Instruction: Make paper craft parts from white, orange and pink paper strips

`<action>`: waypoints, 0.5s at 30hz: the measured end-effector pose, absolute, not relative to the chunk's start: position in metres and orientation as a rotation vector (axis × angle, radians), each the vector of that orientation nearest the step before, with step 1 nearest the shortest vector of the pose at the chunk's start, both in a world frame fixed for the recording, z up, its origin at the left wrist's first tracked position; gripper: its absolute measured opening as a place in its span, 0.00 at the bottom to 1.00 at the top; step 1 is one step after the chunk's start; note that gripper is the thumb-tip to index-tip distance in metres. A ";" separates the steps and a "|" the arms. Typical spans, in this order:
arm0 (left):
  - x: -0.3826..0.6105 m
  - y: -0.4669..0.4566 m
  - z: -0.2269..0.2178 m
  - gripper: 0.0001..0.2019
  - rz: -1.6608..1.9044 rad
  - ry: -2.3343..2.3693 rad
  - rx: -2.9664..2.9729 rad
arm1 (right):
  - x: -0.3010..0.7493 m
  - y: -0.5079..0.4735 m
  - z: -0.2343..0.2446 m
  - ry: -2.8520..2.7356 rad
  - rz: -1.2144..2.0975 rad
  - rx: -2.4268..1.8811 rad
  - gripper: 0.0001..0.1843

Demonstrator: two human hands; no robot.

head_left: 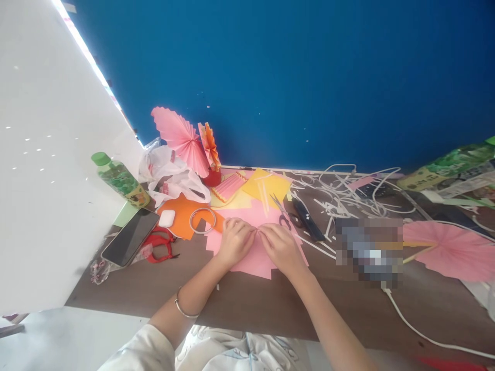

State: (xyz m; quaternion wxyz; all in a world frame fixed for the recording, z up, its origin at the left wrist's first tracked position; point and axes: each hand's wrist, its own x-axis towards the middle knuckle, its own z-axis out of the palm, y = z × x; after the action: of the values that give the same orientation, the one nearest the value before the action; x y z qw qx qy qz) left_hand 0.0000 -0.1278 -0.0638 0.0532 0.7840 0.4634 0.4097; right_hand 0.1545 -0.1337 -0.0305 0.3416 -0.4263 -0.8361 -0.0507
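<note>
1. Brown table: runs across the lower half of the frame and carries everything below.
2. Pink paper sheet: lies flat at centre frame, directly before you and within easy reach of both hands.
3. Your left hand and right hand: rest on the sheet and meet at its midline. The fingers are bunched together and their tips nip the paper, apparently to hold a crease against the tabletop.
4. Pleated pink fan: lies at right of frame, clear of your hands.
5. Phone: lies at left, well away from the sheet.
6. Scissors: lie just above your right hand, close enough to grab.
7. Metal ring: lies on orange paper, above and to the left of your left hand.

Not legible: your knuckles hide the fold itself. A pixelated patch masks the objects at centre right. The fan at right is cut off by the frame edge.
</note>
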 end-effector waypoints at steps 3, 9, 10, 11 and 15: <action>-0.001 -0.127 -0.066 0.05 1.242 1.406 2.404 | 0.156 -0.133 -0.027 -2.237 -0.156 -1.122 0.09; 0.000 -0.129 -0.064 0.06 1.212 1.396 2.379 | 0.158 -0.132 -0.022 -2.394 -0.271 -1.101 0.11; 0.000 -0.129 -0.062 0.06 1.212 1.390 2.356 | 0.158 -0.132 -0.022 -2.415 -0.294 -1.100 0.11; 0.000 -0.130 -0.060 0.06 1.211 1.380 2.327 | 0.158 -0.133 -0.023 -2.426 -0.319 -1.100 0.12; -0.001 -0.132 -0.053 0.06 1.195 1.322 2.172 | 0.157 -0.136 -0.030 -2.386 -0.410 -1.091 0.13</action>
State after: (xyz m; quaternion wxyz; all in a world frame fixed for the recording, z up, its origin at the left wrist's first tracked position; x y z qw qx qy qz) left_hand -0.0012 -0.1316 -0.0532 0.1655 0.7624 0.4641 0.4194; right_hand 0.1569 -0.1357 -0.0297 0.2408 -0.3987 -0.8721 -0.1498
